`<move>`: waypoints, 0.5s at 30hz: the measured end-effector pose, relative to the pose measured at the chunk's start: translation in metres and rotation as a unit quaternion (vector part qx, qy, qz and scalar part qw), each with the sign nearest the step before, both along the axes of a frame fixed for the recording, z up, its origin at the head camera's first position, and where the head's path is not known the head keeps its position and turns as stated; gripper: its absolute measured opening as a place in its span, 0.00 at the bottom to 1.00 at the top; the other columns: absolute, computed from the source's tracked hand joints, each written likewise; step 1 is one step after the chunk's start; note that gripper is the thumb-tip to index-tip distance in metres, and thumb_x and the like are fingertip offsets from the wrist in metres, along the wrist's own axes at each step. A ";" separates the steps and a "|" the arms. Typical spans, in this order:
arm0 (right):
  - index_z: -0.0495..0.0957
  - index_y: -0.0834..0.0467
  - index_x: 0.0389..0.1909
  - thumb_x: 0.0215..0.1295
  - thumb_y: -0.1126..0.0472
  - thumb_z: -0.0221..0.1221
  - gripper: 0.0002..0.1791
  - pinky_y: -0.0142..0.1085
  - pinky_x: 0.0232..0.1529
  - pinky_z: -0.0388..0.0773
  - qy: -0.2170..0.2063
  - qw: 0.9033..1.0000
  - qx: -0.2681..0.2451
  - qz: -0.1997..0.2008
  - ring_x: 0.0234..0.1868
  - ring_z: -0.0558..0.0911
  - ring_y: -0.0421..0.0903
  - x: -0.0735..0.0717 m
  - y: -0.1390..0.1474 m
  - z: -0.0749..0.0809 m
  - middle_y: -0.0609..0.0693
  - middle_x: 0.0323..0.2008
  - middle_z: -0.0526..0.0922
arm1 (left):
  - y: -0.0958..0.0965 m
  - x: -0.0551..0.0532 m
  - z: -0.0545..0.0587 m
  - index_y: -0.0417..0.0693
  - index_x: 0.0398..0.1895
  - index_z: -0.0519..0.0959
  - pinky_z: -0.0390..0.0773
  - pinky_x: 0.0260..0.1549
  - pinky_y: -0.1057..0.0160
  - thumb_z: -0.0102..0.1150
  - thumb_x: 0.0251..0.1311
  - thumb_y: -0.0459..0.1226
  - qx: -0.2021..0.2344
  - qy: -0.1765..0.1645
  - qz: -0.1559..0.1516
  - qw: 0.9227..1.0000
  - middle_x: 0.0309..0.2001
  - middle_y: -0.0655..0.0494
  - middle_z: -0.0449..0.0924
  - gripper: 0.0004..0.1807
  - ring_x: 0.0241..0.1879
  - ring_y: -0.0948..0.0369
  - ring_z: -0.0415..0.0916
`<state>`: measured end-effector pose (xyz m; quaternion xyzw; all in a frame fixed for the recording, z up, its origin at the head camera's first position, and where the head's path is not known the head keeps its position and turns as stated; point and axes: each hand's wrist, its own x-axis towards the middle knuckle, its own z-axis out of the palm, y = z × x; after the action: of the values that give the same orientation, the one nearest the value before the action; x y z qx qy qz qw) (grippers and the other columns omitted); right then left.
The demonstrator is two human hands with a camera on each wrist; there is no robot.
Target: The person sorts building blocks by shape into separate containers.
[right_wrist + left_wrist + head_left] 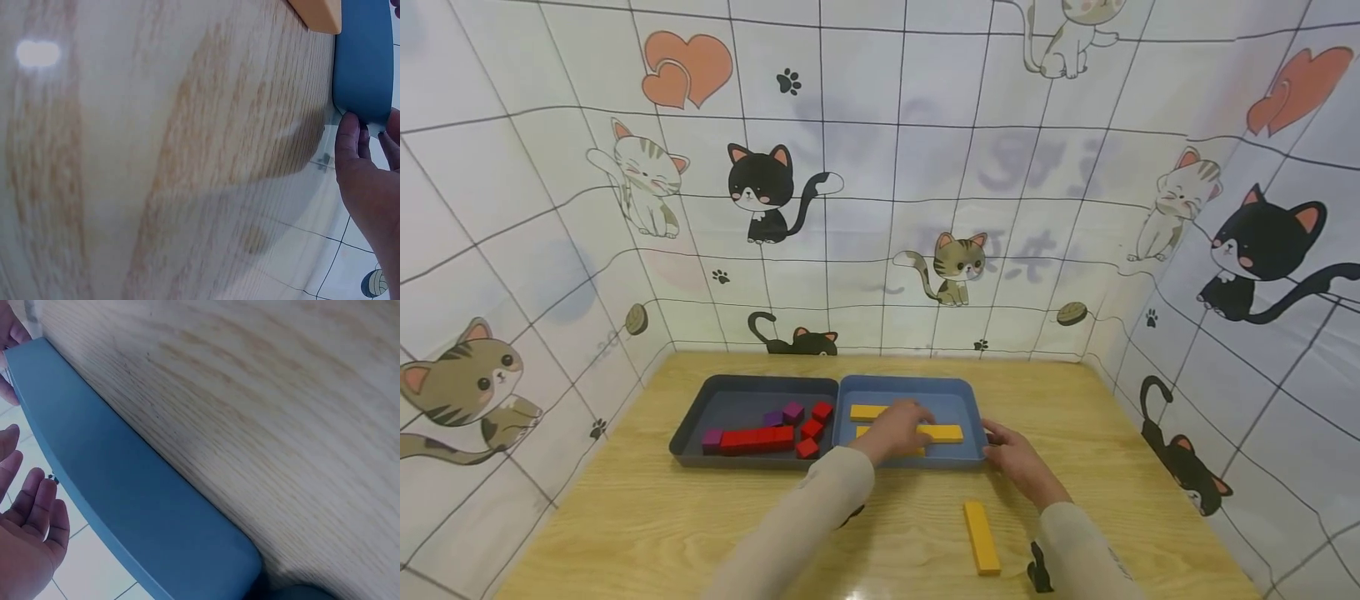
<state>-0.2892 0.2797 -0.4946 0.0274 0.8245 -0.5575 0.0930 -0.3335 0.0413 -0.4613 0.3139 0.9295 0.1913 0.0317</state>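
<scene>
My left hand [895, 429] reaches over the near wall into the blue tray [955, 392], among several long yellow blocks. Its fingertips are close to a yellow block [946, 433] lying crosswise there. Seen from the left wrist, the fingers of the left hand [34, 531] are loosely bent and apart, with nothing visible between them. At the tray's right side, my right hand [1018, 458] touches the outer wall with thumb and fingers. The right wrist view has the right thumb [350, 134] right at the tray's corner. Another yellow block [981, 537] lies on the table in front.
A dark grey tray [726, 392] stands against the blue tray's left side. It holds a row of red cubes [758, 440], some loose red cubes and several purple cubes [793, 412]. The wooden table [632, 508] is bordered by cat-print cloth walls [865, 167].
</scene>
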 end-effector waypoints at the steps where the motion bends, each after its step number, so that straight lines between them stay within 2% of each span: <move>1: 0.56 0.65 0.75 0.71 0.71 0.48 0.31 0.58 0.65 0.63 0.000 1.000 0.001 -0.002 0.67 0.67 0.66 0.000 0.000 0.000 0.73 0.68 0.62 | -0.001 0.002 0.001 0.51 0.56 0.82 0.75 0.53 0.59 0.64 0.65 0.41 0.007 -0.005 -0.004 1.000 0.53 0.56 0.80 0.17 0.56 0.56 0.74; 6: 0.57 0.64 0.75 0.71 0.70 0.48 0.32 0.58 0.65 0.63 -0.005 1.000 0.004 -0.006 0.66 0.67 0.65 0.000 0.002 -0.002 0.72 0.68 0.63 | -0.004 0.010 0.004 0.50 0.58 0.81 0.75 0.52 0.61 0.65 0.64 0.39 0.028 -0.025 -0.023 0.999 0.54 0.55 0.77 0.19 0.52 0.60 0.75; 10: 0.57 0.64 0.75 0.71 0.70 0.49 0.32 0.58 0.65 0.63 -0.008 1.000 0.007 -0.003 0.66 0.67 0.65 -0.001 0.003 -0.002 0.72 0.68 0.63 | -0.005 0.017 0.007 0.50 0.58 0.81 0.74 0.55 0.63 0.64 0.64 0.40 0.024 -0.020 -0.042 0.999 0.55 0.56 0.77 0.19 0.55 0.60 0.74; 15: 0.57 0.63 0.75 0.71 0.69 0.48 0.32 0.58 0.65 0.62 -0.010 1.000 0.006 0.001 0.67 0.66 0.65 0.000 0.002 -0.001 0.72 0.68 0.62 | -0.005 0.026 0.008 0.49 0.58 0.81 0.73 0.54 0.65 0.65 0.64 0.40 0.028 -0.012 -0.082 0.996 0.54 0.59 0.78 0.19 0.55 0.62 0.73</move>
<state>-0.2893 0.2819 -0.4952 0.0327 0.8267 -0.5525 0.1013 -0.3073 0.0362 -0.4532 0.3876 0.8944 0.2178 0.0492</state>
